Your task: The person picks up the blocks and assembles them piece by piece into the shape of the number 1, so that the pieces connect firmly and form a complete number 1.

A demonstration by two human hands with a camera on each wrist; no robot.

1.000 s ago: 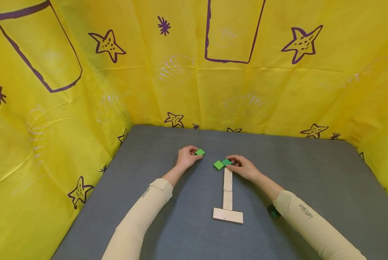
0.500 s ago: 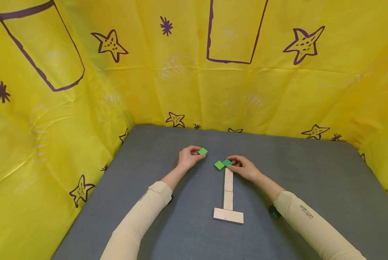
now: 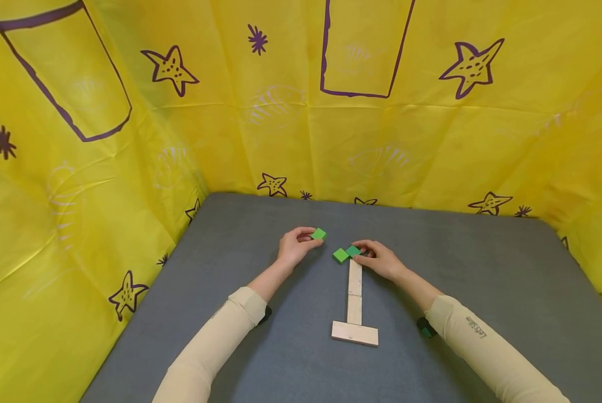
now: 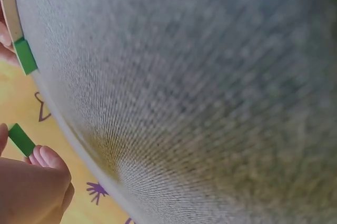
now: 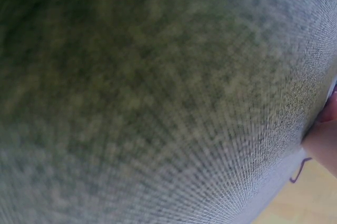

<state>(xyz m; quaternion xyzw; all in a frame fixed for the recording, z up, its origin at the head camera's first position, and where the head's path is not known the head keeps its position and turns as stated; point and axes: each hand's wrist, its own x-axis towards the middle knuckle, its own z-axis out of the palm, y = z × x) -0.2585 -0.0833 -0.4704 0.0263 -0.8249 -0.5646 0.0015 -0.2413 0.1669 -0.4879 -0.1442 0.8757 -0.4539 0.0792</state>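
My left hand (image 3: 293,246) pinches a bright green square block (image 3: 318,234) between thumb and fingers, just behind and left of the other blocks. In the left wrist view this block (image 4: 22,140) shows edge-on between the fingertips. My right hand (image 3: 379,261) holds a darker green block (image 3: 353,251) by its right side with thumb and fingers. A second bright green block (image 3: 340,256) lies against that one's left corner. Below the darker block two pale wooden planks (image 3: 354,285) run end to end toward a crosswise wooden plank (image 3: 354,333). Only a bit of the right hand (image 5: 324,137) shows in the right wrist view.
The blocks and planks lie on a dark grey tabletop (image 3: 290,358). Yellow cloth (image 3: 280,134) printed with purple stars hangs along its back and both sides. A dark wrist device (image 3: 425,327) sits under the right sleeve.
My left hand has moved slightly right with its bright green block, closer to the other green blocks. The right hand stays at the darker block.
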